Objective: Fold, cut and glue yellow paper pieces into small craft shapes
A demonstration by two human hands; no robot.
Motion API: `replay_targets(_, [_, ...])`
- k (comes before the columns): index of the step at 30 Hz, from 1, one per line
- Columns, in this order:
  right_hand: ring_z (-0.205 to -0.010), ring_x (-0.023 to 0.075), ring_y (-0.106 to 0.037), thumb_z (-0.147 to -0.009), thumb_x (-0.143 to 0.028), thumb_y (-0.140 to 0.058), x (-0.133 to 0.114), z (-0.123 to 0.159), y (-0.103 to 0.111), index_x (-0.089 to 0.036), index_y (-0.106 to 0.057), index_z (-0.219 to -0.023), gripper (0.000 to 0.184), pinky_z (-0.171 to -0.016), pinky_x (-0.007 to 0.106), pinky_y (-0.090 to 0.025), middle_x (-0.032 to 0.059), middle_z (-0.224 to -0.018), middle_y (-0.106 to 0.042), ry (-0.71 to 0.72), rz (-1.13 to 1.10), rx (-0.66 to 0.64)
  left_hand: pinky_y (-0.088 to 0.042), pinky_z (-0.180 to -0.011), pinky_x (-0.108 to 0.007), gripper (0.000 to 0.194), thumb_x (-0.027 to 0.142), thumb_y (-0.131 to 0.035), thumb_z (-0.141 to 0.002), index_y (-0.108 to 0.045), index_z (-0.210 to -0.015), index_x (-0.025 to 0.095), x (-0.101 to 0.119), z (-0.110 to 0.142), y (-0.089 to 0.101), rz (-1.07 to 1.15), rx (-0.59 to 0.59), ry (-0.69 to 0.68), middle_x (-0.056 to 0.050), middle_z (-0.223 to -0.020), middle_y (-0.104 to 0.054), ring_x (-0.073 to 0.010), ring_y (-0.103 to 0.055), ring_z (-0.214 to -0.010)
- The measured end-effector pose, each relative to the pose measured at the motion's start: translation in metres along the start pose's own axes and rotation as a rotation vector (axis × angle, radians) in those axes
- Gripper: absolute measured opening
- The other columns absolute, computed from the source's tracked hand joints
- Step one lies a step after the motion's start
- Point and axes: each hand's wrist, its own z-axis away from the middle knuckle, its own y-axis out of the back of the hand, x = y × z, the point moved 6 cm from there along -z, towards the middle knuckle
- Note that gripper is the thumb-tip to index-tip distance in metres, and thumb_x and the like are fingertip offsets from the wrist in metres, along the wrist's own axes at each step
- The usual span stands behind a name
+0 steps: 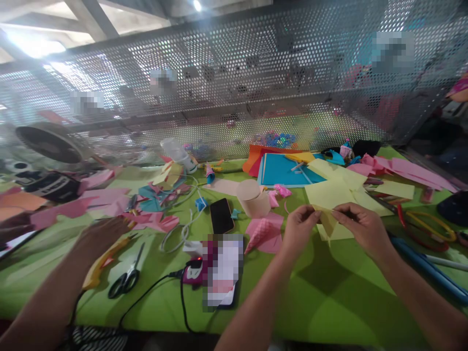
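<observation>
Between my two hands is a small piece of pale yellow paper (326,220), held up over the table. My left hand (300,224) pinches its left edge, thumb and fingertips together. On the opposite side my right hand (361,225) pinches the upper right edge. Larger pale yellow sheets (329,192) lie just behind. Left of my left hand, a pink folded paper cone (259,235) rests on a pink sheet, near a pale lidded cup (252,199).
At left, a co-worker's hand (106,234) reaches over paper scraps beside a yellow glue gun (104,263) and scissors (126,278). Phones (221,217), a power strip (193,272) and cables lie mid-table. Red-handled scissors (405,226) lie at right. A perforated metal screen (219,97) stands behind.
</observation>
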Motion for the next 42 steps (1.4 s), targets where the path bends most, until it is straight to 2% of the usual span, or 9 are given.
replay_targets(16, [-0.074,0.0175,-0.059,-0.087,-0.053,-0.074,-0.0008,0.0011,-0.0002,-0.023,-0.075,-0.088,0.030,-0.068,0.030,-0.044,0.0011,-0.079,-0.069,-0.006,-0.004,-0.004,-0.055,-0.080,-0.030,0.027,0.039,-0.080,-0.081,-0.071,-0.088,0.015,0.0067,0.0026,-0.0027,-0.023,-0.002,-0.022,-0.004,-0.085,-0.069,-0.0154,-0.065,-0.079])
replay_targets(22, [-0.075,0.0176,-0.059,-0.087,-0.053,-0.074,-0.0011,0.0018,-0.0004,-0.023,-0.074,-0.089,0.030,-0.069,0.030,-0.045,0.0016,-0.082,-0.069,0.007,-0.008,0.011,-0.054,-0.081,-0.032,0.028,0.040,-0.081,-0.080,-0.070,-0.086,0.014,0.0021,0.0006,-0.0001,-0.057,-0.006,-0.012,-0.005,-0.083,-0.070,-0.0166,-0.066,-0.079])
replay_targets(27, [-0.074,0.0171,-0.060,-0.086,-0.053,-0.075,-0.0033,0.0027,-0.0024,-0.023,-0.074,-0.091,0.030,-0.068,0.029,-0.046,0.0016,-0.082,-0.070,0.004,-0.022,-0.017,-0.053,-0.079,-0.030,0.027,0.039,-0.082,-0.079,-0.071,-0.083,0.015,0.0015,-0.0001,0.0044,-0.074,0.033,-0.046,-0.004,-0.080,-0.070,-0.0156,-0.064,-0.077])
replay_targets(42, [-0.074,0.0178,-0.060,-0.085,-0.053,-0.075,-0.0054,0.0033,-0.0011,-0.022,-0.074,-0.088,0.031,-0.068,0.030,-0.047,0.0021,-0.080,-0.070,0.016,-0.018,0.001,-0.052,-0.076,-0.029,0.035,0.046,-0.083,-0.077,-0.067,-0.080,0.016,0.0030,0.0006,0.0012,-0.049,0.008,0.005,-0.002,-0.077,-0.064,-0.0138,-0.060,-0.073])
